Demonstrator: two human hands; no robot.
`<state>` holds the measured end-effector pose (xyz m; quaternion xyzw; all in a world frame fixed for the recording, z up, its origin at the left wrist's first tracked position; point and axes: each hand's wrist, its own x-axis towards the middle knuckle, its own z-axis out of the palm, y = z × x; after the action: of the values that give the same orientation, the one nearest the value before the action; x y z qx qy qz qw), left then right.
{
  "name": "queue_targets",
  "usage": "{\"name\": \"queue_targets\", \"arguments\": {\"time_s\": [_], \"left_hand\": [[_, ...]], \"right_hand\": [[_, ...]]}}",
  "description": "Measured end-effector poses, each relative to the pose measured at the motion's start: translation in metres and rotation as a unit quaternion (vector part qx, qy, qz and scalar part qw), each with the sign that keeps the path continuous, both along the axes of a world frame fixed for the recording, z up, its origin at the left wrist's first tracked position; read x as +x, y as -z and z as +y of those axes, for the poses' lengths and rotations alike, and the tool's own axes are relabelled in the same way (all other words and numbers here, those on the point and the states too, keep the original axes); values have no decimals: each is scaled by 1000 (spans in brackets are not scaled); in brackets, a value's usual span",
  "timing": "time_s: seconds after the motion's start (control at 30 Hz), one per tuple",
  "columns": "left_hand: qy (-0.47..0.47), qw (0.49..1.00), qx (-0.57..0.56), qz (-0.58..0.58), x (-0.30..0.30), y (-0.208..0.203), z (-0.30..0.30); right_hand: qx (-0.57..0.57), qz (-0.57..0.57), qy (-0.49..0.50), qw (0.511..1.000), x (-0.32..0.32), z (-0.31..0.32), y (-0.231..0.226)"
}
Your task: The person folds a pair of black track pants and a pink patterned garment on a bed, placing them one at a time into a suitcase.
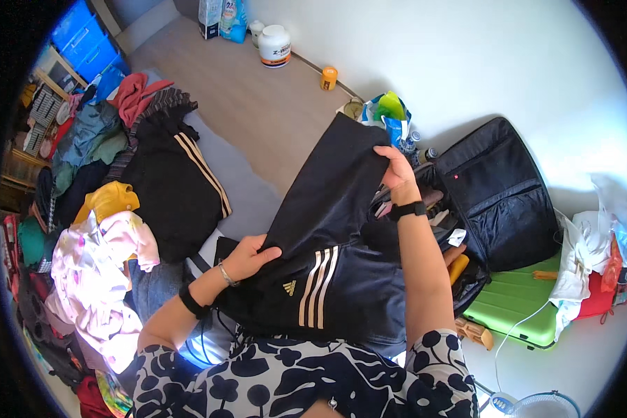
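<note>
A pair of black track pants (334, 188) with three pale stripes and a small gold emblem is spread in front of me, doubled over at the lower part. My left hand (247, 259) pinches its left edge, the thumb lying over the cloth. Higher up on the right, my right hand (397, 171) grips the opposite edge, with the thumb on top and the other fingers partly hidden behind the fabric. Another black garment (171, 184) with pale stripes lies to the left, beyond my left hand.
Heaped clothes, including a pink-and-white garment (94, 272) and a yellow one (108, 200), cover the left side. At right an open black suitcase (501, 195) stands by a green case (519, 306). A white tub (274, 47) and an orange jar (329, 78) line the wall.
</note>
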<state>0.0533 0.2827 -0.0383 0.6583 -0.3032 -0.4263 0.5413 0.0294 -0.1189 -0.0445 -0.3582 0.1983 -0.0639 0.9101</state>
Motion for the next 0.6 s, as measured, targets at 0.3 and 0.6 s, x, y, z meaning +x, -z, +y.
{"name": "queue_targets", "arguments": {"time_s": [0.3, 0.6], "left_hand": [[-2, 1000, -7, -6, 7, 2, -5], [-22, 996, -12, -82, 8, -1, -9]], "right_hand": [[69, -57, 228, 970, -30, -20, -23], [-121, -145, 265, 946, -26, -50, -79]]}}
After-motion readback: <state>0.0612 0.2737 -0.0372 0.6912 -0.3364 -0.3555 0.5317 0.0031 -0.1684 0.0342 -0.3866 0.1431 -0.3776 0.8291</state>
